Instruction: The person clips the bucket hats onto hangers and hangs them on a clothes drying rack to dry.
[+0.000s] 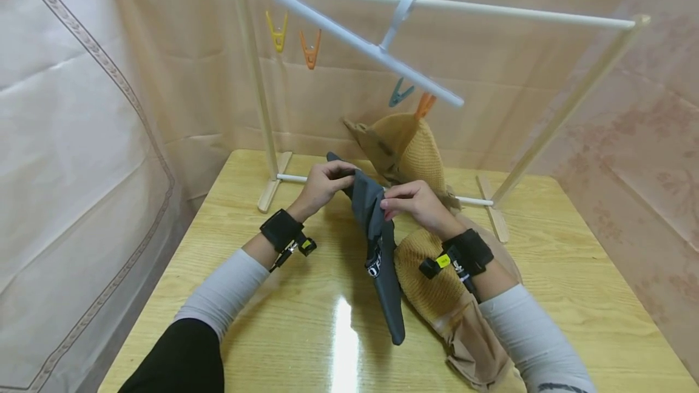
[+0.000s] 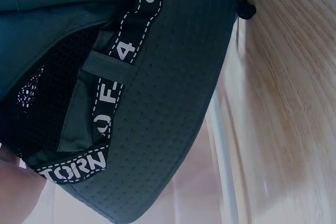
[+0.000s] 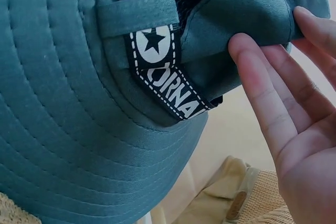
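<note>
Between both hands, in the head view, a dark grey-green brimmed hat [image 1: 367,202] is held up on edge over the table. The left hand [image 1: 326,182] pinches the crown on its far left side. On the other side, the right hand [image 1: 417,204] pinches the crown fabric with thumb and fingertips. A black band with white lettering [image 2: 119,72] runs around the hat, beside a stitched brim [image 2: 163,103] and a dark mesh panel. In the right wrist view, thumb and fingers of the right hand [image 3: 294,114] grip a fold of the crown. Only part of the left hand [image 2: 18,192] shows in its wrist view.
A white hanger [image 1: 366,44] hangs tilted from a rack's top rod [image 1: 491,10]. Yellow [image 1: 278,34], orange [image 1: 310,50] and blue [image 1: 401,93] clips hang near it. A tan hat [image 1: 420,153] bears another orange clip. Another tan hat [image 1: 431,272] lies by the right forearm.
</note>
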### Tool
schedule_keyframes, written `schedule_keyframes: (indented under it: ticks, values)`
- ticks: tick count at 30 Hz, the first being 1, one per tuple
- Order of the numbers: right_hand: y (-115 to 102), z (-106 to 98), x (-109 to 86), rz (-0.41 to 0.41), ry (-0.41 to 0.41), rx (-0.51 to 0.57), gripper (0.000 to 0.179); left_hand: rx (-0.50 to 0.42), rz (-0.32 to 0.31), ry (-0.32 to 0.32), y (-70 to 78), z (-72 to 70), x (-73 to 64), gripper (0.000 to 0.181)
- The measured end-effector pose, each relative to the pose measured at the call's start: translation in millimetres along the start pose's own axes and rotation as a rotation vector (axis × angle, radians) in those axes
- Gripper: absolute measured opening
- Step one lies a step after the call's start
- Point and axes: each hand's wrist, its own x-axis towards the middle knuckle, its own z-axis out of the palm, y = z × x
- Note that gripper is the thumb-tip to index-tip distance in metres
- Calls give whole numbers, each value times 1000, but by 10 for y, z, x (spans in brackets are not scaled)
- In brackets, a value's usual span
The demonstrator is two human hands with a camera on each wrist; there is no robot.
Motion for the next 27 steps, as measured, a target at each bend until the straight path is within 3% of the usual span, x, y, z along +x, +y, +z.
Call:
schedule_keyframes:
  ticks: [9,14,27]
  values:
    - [1,-4,20,-39,-40,115,29,10,-12,21,75,27,15,18]
    - [-18,-22,50,-32,-11,103,30,45,7,38,113,27,32,16]
    - [-43,-37,55,-86,-4,96,32,31,72,90,181,52,73,15]
